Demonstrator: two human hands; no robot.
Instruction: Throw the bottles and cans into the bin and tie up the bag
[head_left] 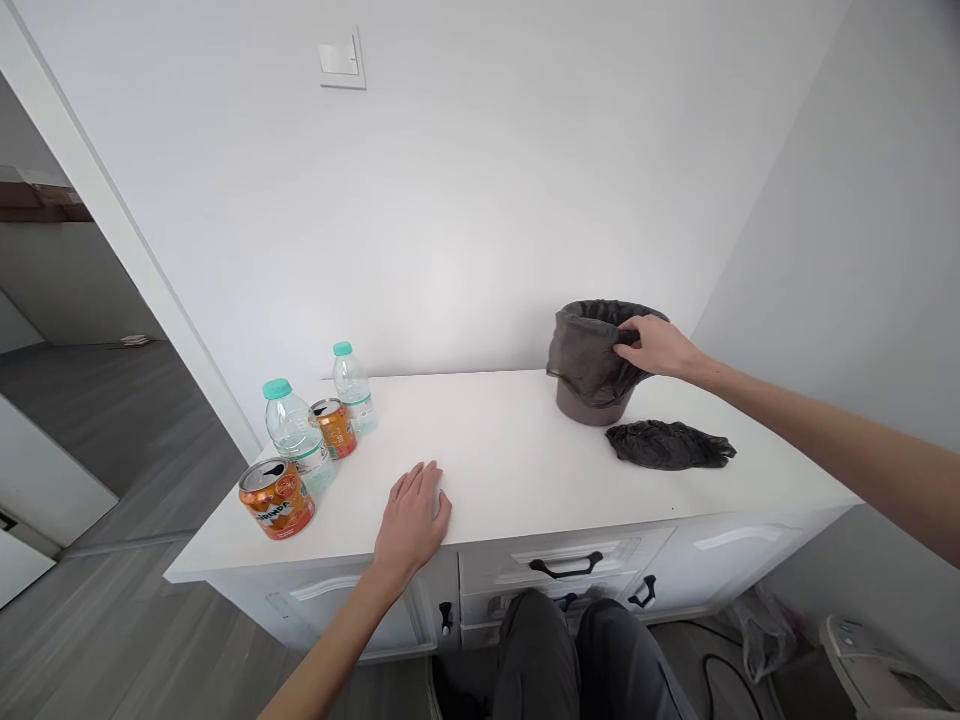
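My right hand [654, 347] pinches the front rim of a black bin bag [592, 352], which lines a small brown trash bin [592, 411] and hangs over its edge. My left hand [411, 518] lies flat on the white cabinet top [495, 470], fingers stretched out, holding nothing. Left of it stand two orange soda cans, one in front [276, 500] and one behind [335, 428], both with opened tops. Beside them are two clear plastic bottles with mint caps, a nearer bottle [298, 432] and a farther bottle [353, 390]. The inside of the bin is hidden.
A crumpled black plastic bag [670, 445] lies in front of the bin. White walls [465, 180] close off the back and right. Below the cabinet top are doors and drawers with black handles [566, 566]. A light-coloured machine [885, 665] stands on the floor at right.
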